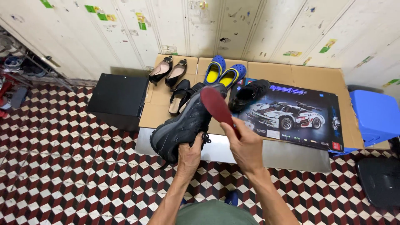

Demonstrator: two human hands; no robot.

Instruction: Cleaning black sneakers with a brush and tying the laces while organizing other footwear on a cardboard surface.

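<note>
Head view — hands (216, 152) clamped on black sneaker (181, 125), red insole (216, 106) — cardboard (308, 77) beyond.

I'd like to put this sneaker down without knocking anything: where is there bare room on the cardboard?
Bare cardboard lies along the far right, behind the flat toy-car box, and at the near left corner beside the black box. The middle is crowded: black heels, blue clogs, black flats and the other sneaker sit close together.

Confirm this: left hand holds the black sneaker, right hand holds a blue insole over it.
Not quite: the insole is red, not blue, as the head view shows. The left hand holds the black sneaker, and the right hand holds the insole over it.
</note>
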